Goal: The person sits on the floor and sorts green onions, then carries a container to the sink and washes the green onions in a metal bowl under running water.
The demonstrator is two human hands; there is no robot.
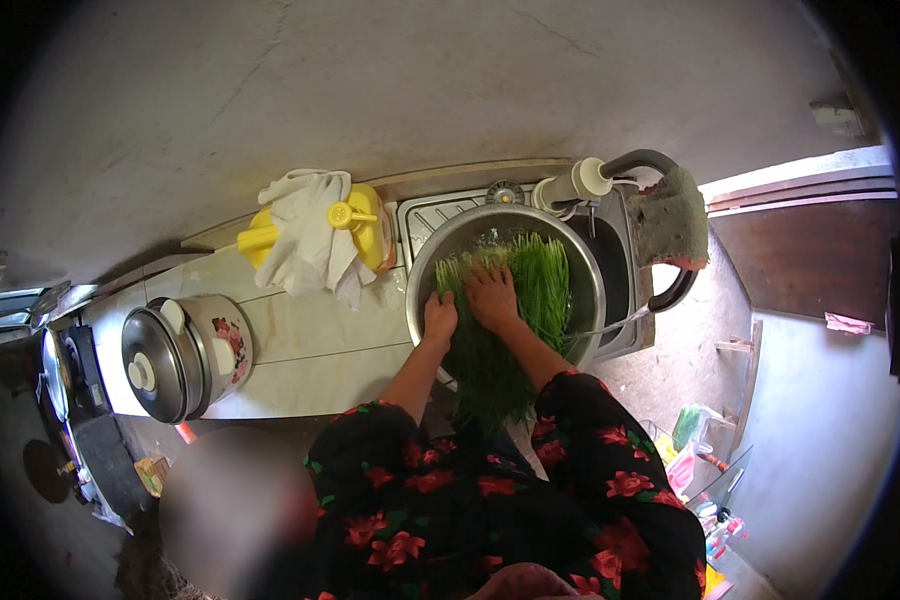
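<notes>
A large round metal basin (417, 259) rests over the sink, holding water and long thin green leafy stalks (544, 281), their lower ends hanging over the near rim. My left hand (440, 319) grips the left edge of the stalks, its thumb towards their pale ends. My right hand (493, 296) lies on top of the stalks in the middle of the basin, fingers bent over the pale ends; whether it grips any is unclear. From the curved tap (671, 294) on the right, a stream of water runs into the basin.
Left of the basin, a yellow jug (367, 232) stands partly under a white cloth (307, 240). Further left on the tiled counter (322, 330) is a lidded enamel pot (229, 345). A sink drainboard (435, 217) lies behind the basin. Part of another person, blurred, shows at lower left.
</notes>
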